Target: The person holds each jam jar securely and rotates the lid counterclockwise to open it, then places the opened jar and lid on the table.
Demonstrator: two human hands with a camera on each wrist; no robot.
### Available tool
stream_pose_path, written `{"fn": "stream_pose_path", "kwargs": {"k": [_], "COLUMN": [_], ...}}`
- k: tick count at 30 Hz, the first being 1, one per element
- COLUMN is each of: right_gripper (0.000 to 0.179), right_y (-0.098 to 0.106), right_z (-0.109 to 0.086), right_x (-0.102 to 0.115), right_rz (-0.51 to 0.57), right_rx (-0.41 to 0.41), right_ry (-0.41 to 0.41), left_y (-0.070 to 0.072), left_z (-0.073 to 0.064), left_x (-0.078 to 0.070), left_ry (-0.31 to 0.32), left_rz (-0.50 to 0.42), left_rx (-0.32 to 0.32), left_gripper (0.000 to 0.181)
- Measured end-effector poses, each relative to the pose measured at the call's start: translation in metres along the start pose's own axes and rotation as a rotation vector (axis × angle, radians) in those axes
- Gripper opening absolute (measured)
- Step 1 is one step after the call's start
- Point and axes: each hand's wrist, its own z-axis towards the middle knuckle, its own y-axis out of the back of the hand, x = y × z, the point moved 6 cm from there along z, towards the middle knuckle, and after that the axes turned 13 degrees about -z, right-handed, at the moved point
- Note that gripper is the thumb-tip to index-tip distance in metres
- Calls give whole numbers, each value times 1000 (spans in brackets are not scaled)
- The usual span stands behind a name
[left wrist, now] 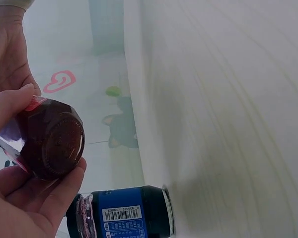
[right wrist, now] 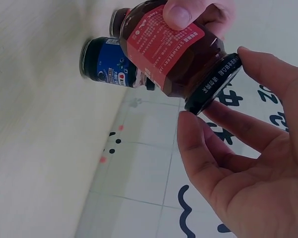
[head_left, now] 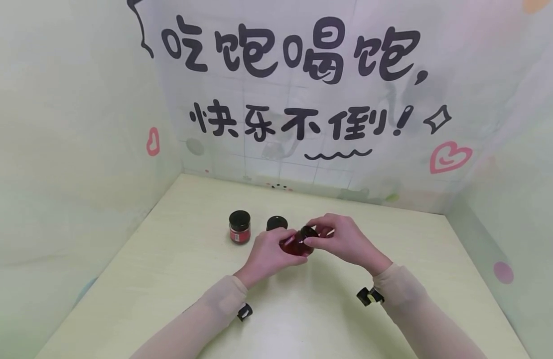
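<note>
A glass jar of strawberry jam (right wrist: 161,54) with a red label is held tilted above the table by my left hand (head_left: 268,255), whose thumb and fingers wrap round its body. My right hand (head_left: 345,242) pinches the black lid (right wrist: 214,83) between thumb and fingertips; the lid sits on the jar's mouth. In the left wrist view the jar's bottom faces the camera. Just behind the left hand stands a jar with a blue label (left wrist: 123,213), partly hidden in the head view, where its black lid (head_left: 277,222) shows.
Another black-lidded jar with a red label (head_left: 239,228) stands upright to the left of the blue-labelled one. All this is on a pale wooden table (head_left: 169,259), with printed cloth walls (head_left: 303,164) at the back and both sides.
</note>
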Motion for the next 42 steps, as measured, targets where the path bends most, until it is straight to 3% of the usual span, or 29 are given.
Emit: {"fn": "stream_pose_path", "kwargs": {"k": [14,24,33,42], "right_gripper": [39,46,47,38], "right_y": [2,6,8,2], "right_z": [-1,-2,-1,0], "right_x": [3,1,3,2], "right_rz": [15,-19,-65,-67], "right_rx": [48,70,52,44], "right_ry": [7,-38,-113,-138], "left_y": [1,0,0,0], "left_z": [-2,-2,-1,-2], "left_x": [2,-1,-1,-2], "left_ry": [37,6,19,18], "left_rz": [-13,-16,3,3], "left_rx": [18,8,4,9], "left_gripper": [35,36,37,34]}}
